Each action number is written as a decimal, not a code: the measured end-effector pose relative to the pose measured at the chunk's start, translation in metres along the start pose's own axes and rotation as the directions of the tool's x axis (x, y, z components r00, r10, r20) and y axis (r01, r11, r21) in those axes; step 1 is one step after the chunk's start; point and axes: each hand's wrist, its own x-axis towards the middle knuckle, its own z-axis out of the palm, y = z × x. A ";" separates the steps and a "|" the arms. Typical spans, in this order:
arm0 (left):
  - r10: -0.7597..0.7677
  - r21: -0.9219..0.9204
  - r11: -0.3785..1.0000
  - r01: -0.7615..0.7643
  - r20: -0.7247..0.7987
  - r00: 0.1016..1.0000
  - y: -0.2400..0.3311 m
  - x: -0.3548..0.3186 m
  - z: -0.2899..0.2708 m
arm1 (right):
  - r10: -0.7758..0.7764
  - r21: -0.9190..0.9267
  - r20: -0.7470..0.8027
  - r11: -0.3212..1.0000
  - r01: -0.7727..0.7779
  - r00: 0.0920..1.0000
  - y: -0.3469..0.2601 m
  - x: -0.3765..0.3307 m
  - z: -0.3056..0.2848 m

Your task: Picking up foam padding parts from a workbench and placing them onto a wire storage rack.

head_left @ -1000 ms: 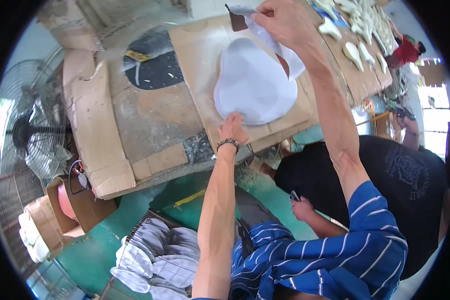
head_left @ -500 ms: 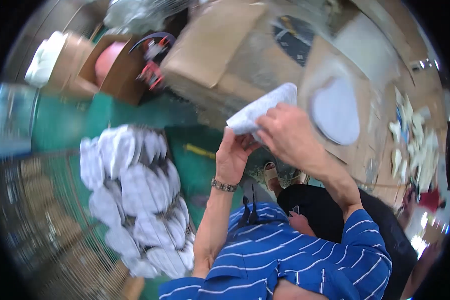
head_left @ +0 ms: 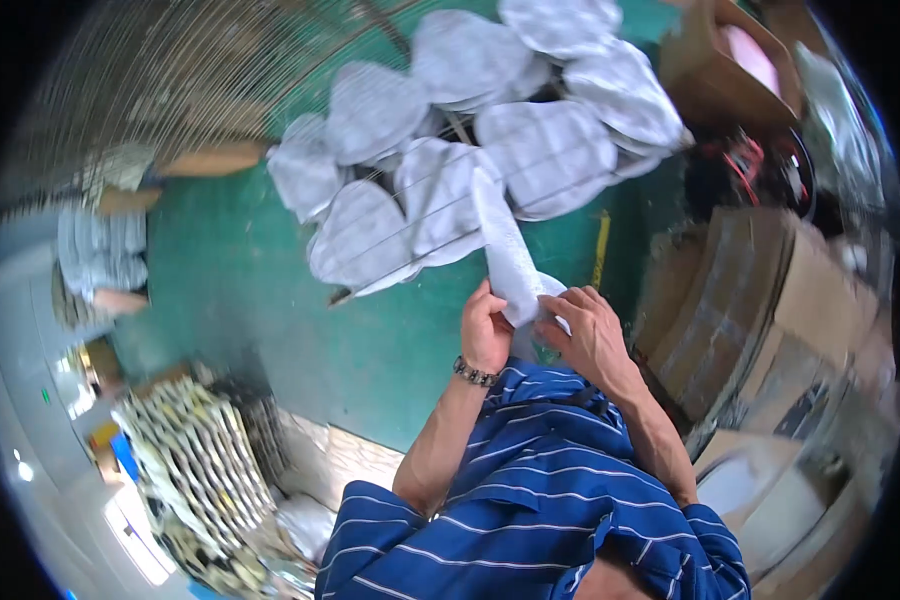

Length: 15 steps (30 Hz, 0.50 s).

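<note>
A white, soft-looking flat piece (head_left: 510, 255), folded or curled lengthwise, is held up in front of my body. My left hand (head_left: 487, 328), with a beaded bracelet at the wrist, grips its near end with the thumb on top. My right hand (head_left: 588, 328) pinches the same piece at its right edge, fingers bent over it. Beyond its far tip, overlapping it in the view, lies a wire rack bearing several rounded white pads (head_left: 365, 235) in rows, some stacked over one another. The piece's underside is hidden.
Green floor (head_left: 220, 260) with a yellow line (head_left: 601, 248) stretches around the rack. Cardboard boxes (head_left: 740, 310) stand close on my right, and an open carton (head_left: 730, 65) is at the far right. A pile of pale patterned pieces (head_left: 195, 455) sits at the lower left.
I have turned left, from the cardboard-covered surface to the rack of white pads, which now lies straight ahead. Both hands still hold the white piece, now pointing away from me.
</note>
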 end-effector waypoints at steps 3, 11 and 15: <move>0.126 -0.129 0.982 -0.139 -0.107 0.986 0.065 -0.006 -0.035 | -0.129 0.190 0.074 0.975 0.113 0.989 -0.050 0.062 0.027; 0.499 -0.261 0.786 -0.560 -0.266 0.825 0.195 0.026 -0.092 | -0.292 0.306 0.103 0.919 0.249 0.951 -0.131 0.196 0.088; 0.620 -0.232 0.684 -0.692 -0.315 0.718 0.242 0.031 -0.124 | -0.262 0.376 0.089 0.902 0.211 0.961 -0.143 0.231 0.104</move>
